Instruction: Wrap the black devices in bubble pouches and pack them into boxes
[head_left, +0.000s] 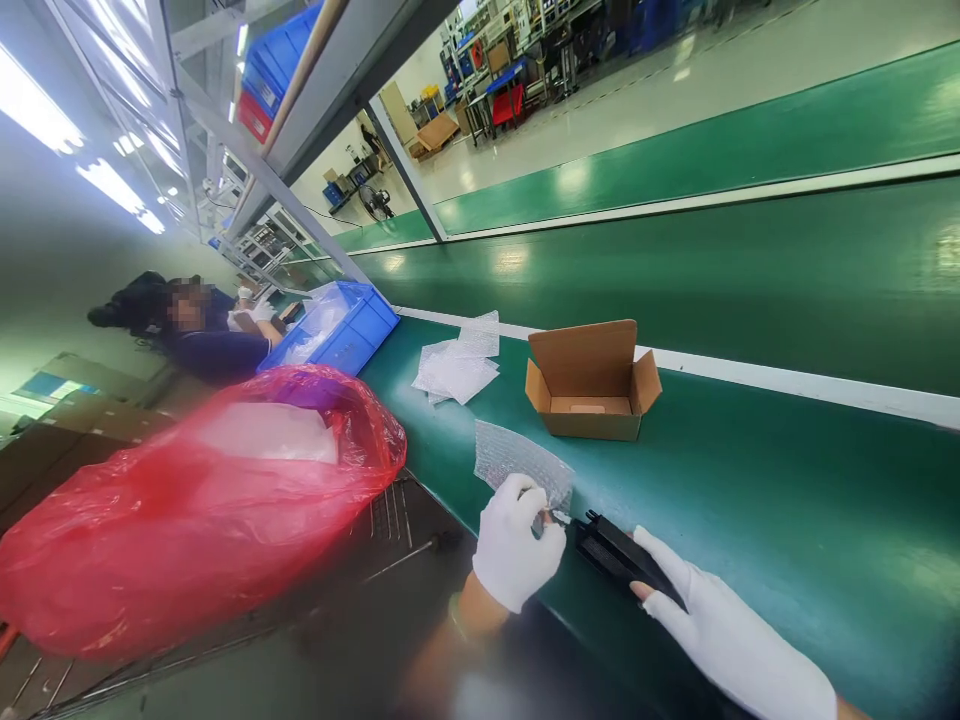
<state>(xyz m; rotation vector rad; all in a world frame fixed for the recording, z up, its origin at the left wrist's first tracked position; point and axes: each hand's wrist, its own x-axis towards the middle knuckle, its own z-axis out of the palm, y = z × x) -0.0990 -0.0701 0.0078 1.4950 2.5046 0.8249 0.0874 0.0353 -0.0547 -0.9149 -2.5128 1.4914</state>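
Observation:
My right hand (694, 605), in a white glove with bare fingertips showing, grips a long black device (622, 555) with a ribbed side, which looks like a power supply. Its far end points toward my left hand (516, 545), also gloved in white. The left thumb and forefinger are pinched on a small white connector (561, 517) close to the device's end. Just behind the left hand, a sheet of bubble wrap (517, 455) lies on the green work surface (750, 500). An open brown cardboard box (596, 427) stands beyond the device, its flaps spread.
More bubble wrap sheets (454, 370) lie left of the box. A large red plastic bag (187, 520) with white packing material bulges at the left. Behind it are a blue bin (352, 335) and a co-worker (217, 340). A metal frame (405, 165) rises at the far side.

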